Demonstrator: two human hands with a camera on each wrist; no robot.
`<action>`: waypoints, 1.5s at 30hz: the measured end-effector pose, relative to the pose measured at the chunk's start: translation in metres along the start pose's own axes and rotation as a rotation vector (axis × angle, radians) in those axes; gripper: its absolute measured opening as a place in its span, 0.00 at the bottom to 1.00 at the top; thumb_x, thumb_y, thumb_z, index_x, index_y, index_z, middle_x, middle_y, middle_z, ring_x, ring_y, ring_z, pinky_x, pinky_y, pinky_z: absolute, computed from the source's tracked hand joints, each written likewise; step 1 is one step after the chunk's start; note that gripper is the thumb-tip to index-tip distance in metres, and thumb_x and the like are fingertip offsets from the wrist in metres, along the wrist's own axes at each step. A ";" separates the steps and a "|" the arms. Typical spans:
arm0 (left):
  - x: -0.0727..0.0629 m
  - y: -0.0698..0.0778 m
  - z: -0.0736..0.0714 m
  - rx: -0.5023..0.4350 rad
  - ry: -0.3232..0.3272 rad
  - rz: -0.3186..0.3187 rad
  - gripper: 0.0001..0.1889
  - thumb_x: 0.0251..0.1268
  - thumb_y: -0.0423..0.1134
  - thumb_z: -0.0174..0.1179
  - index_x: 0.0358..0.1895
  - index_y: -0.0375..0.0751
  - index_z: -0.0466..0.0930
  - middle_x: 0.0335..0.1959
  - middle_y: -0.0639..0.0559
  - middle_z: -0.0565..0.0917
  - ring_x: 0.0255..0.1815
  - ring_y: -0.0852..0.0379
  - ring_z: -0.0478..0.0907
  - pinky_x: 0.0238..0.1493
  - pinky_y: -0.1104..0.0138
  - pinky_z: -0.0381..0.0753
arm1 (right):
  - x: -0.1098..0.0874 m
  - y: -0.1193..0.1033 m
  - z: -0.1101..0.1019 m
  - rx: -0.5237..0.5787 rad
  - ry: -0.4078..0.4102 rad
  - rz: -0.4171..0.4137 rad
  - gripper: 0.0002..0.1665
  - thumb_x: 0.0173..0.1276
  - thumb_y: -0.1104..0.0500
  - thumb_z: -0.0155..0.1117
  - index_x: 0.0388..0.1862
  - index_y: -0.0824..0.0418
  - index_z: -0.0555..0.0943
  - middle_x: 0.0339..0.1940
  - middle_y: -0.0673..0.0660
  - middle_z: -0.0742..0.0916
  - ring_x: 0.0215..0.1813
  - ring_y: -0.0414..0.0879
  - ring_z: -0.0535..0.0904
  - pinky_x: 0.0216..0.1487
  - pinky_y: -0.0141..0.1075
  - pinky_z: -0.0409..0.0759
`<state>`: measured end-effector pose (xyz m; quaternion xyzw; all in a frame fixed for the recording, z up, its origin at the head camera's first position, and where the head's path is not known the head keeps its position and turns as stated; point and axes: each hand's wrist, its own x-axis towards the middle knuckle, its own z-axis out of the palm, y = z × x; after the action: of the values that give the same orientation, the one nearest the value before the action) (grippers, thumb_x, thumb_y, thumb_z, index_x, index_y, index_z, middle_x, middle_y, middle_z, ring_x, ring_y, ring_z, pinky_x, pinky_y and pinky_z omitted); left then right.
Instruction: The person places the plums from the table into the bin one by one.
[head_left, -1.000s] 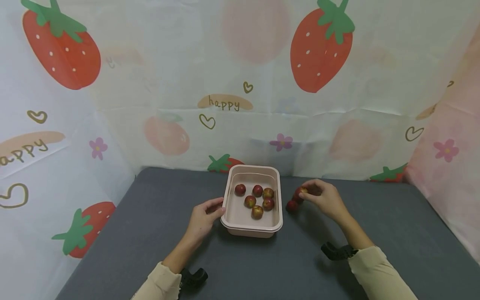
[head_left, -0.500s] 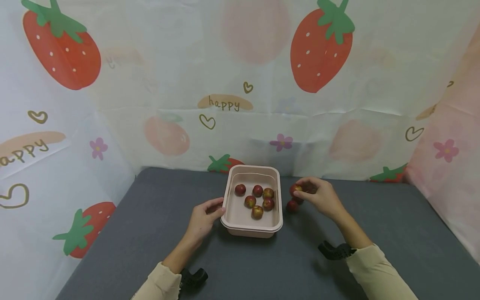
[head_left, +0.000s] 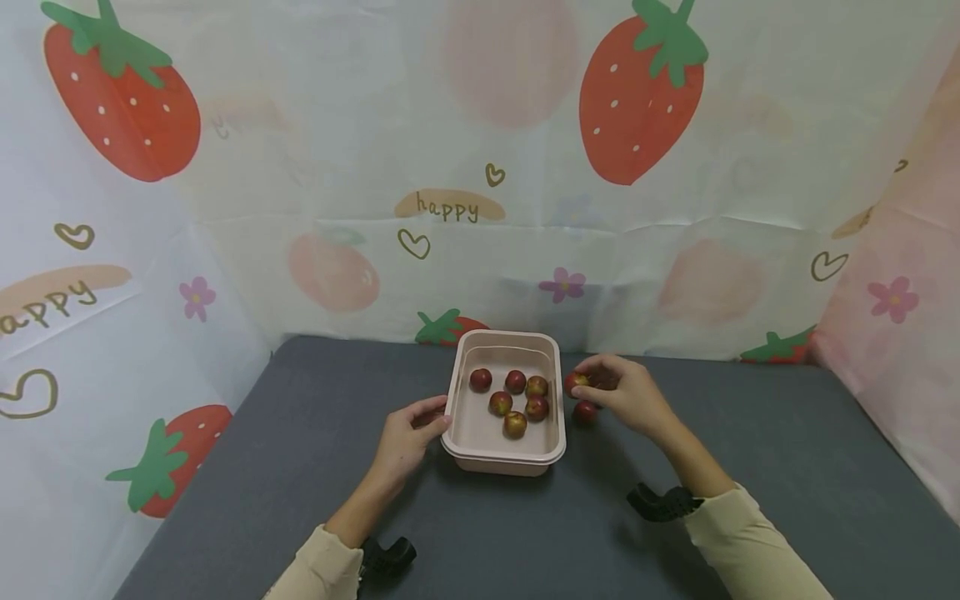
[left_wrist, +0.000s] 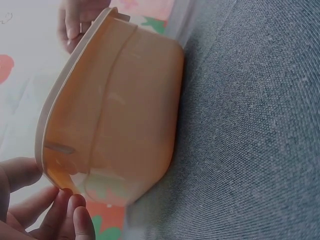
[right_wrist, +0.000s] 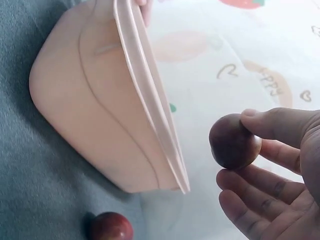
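A pale pink plastic box [head_left: 504, 458] stands on the dark table, with several small red and yellowish plums [head_left: 514, 424] lying on its bottom. My left hand [head_left: 405, 437] holds the box at its left rim, thumb and fingertips right at the edge in the left wrist view. Just off the right rim, my right hand [head_left: 626, 393] pinches a plum [right_wrist: 235, 141] between thumb and fingers. It is raised above the table, at rim height in the right wrist view. Below it, a dark red plum [head_left: 585, 412] lies on the table beside the box.
A grey cloth-covered table [head_left: 300, 500] extends around the box. Close behind it hangs a pale backdrop [head_left: 337, 167] printed with strawberries, hearts and flowers. Black wrist mounts [head_left: 663, 502] sit below both hands.
My right hand has lifted a plum off the table and moved left with it to the box's right rim. The left hand and the box have stayed in place.
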<state>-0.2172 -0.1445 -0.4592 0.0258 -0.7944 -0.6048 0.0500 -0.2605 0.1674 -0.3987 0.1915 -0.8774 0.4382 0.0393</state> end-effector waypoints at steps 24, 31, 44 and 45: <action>0.001 0.000 0.000 -0.008 0.002 0.017 0.19 0.63 0.35 0.64 0.57 0.36 0.80 0.48 0.40 0.85 0.49 0.53 0.80 0.43 0.73 0.74 | 0.006 -0.006 0.031 -0.019 -0.092 -0.110 0.17 0.59 0.59 0.73 0.45 0.65 0.82 0.39 0.59 0.87 0.38 0.44 0.82 0.38 0.30 0.79; 0.000 0.001 0.000 -0.008 0.000 0.018 0.19 0.64 0.35 0.64 0.58 0.36 0.80 0.49 0.40 0.85 0.50 0.51 0.80 0.44 0.73 0.74 | 0.007 -0.005 0.036 -0.020 -0.114 -0.120 0.16 0.58 0.60 0.74 0.45 0.64 0.83 0.39 0.58 0.87 0.39 0.45 0.83 0.40 0.31 0.80; 0.001 0.000 0.000 -0.010 -0.001 0.016 0.19 0.64 0.35 0.63 0.58 0.36 0.80 0.49 0.40 0.85 0.51 0.51 0.80 0.45 0.73 0.74 | 0.009 -0.010 0.039 -0.068 -0.141 -0.139 0.14 0.57 0.62 0.74 0.41 0.63 0.83 0.36 0.57 0.87 0.36 0.42 0.81 0.38 0.30 0.79; 0.001 -0.001 0.000 -0.010 -0.001 0.016 0.19 0.64 0.35 0.63 0.58 0.36 0.80 0.49 0.40 0.85 0.51 0.51 0.80 0.45 0.73 0.74 | 0.009 -0.010 0.039 -0.071 -0.144 -0.136 0.14 0.57 0.62 0.74 0.41 0.63 0.83 0.36 0.56 0.87 0.36 0.42 0.81 0.37 0.30 0.79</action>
<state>-0.2182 -0.1447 -0.4598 0.0189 -0.7914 -0.6085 0.0547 -0.2609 0.1287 -0.4129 0.2803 -0.8779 0.3881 0.0127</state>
